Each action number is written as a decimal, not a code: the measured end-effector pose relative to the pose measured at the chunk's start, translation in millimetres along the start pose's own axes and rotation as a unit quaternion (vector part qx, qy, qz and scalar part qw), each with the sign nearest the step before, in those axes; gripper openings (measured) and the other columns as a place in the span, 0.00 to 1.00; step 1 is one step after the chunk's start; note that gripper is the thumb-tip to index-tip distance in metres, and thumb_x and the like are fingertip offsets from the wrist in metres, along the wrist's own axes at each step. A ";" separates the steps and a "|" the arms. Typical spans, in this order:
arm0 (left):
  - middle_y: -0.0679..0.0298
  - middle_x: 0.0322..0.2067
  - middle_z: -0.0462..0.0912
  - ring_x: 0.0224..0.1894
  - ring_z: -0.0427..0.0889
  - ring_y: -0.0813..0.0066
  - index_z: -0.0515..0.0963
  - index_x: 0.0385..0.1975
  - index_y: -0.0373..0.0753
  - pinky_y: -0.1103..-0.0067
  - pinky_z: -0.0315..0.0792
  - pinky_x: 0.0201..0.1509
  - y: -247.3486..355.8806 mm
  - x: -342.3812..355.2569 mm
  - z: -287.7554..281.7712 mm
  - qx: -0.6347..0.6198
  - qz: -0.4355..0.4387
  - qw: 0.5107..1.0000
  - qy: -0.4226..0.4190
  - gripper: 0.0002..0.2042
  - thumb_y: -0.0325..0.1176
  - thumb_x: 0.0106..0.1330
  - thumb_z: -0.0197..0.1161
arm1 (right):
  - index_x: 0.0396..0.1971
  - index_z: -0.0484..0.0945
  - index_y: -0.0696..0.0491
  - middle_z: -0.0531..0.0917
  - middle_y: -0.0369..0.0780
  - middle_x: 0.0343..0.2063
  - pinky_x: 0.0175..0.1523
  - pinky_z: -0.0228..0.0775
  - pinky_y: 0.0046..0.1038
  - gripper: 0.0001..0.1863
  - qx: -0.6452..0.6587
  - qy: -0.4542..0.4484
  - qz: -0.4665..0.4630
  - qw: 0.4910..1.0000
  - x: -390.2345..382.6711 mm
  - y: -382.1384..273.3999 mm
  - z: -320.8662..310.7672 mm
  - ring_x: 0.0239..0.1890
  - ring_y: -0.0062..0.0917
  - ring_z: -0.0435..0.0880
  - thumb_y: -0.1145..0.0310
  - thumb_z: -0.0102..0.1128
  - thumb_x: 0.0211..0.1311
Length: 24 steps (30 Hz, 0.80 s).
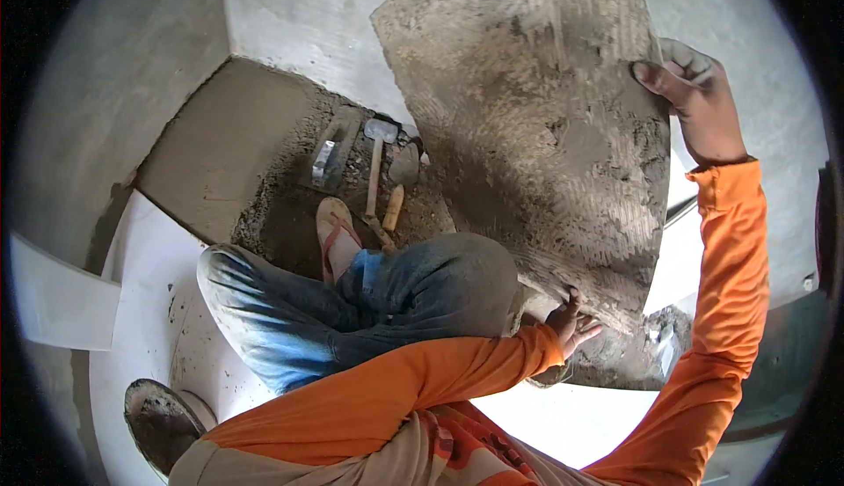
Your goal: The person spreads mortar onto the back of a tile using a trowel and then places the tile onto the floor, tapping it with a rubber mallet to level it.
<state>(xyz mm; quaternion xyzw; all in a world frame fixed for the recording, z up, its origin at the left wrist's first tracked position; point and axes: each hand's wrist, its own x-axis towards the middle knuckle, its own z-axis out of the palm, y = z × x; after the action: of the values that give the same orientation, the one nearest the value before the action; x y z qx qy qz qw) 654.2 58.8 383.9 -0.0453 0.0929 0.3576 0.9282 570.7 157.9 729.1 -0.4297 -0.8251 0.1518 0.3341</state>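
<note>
I hold a large tile (536,116) tilted upright on my right, its mortar-smeared, combed face toward me. My right hand (686,95) grips its upper right edge, thumb on the face. My left hand (571,323) holds the bottom edge low down, beside my bent knee. Left of the tile, a metal float (336,150), a pale-headed mallet (374,169) with a wooden handle and a trowel (403,167) lie on the rough mortar. My sandalled foot (337,231) rests just below them.
A smoothed mortar bed (202,152) fills the corner between grey walls (132,64). White tiles (132,301) surround me on the floor. A mortar-caked round container (163,424) sits at lower left. Rubble and mortar scraps (659,345) lie under the tile at right.
</note>
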 end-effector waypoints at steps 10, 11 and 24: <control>0.47 0.54 0.68 0.58 0.67 0.57 0.53 0.60 0.32 0.64 0.65 0.57 11.6 32.8 15.1 0.395 -0.028 0.905 0.152 0.40 0.64 0.61 0.44 | 0.38 0.78 0.61 0.83 0.35 0.29 0.38 0.70 0.18 0.12 0.052 -0.031 0.052 0.997 30.7 81.3 -10.9 0.31 0.14 0.79 0.79 0.62 0.51; 0.46 0.50 0.71 0.53 0.72 0.58 0.58 0.58 0.32 0.69 0.68 0.53 7.1 23.8 12.4 0.578 0.082 0.801 0.132 0.34 0.56 0.64 0.47 | 0.38 0.77 0.61 0.83 0.36 0.29 0.38 0.71 0.19 0.12 0.074 -0.026 0.062 0.995 35.0 89.5 -5.2 0.31 0.15 0.79 0.80 0.62 0.50; 0.49 0.57 0.66 0.62 0.62 0.58 0.49 0.65 0.40 0.82 0.55 0.63 465.6 -70.3 164.4 0.759 0.508 0.378 0.152 0.40 0.62 0.60 0.47 | 0.45 0.74 0.60 0.83 0.39 0.35 0.44 0.68 0.18 0.20 0.026 0.003 0.052 0.998 22.8 119.7 -18.2 0.37 0.18 0.80 0.77 0.65 0.50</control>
<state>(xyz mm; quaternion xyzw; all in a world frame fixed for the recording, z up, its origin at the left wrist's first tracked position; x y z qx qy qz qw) 313.1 382.1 551.0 0.6801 0.4710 0.5289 0.1896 646.5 245.7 687.6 -0.4637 -0.7963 0.1892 0.3392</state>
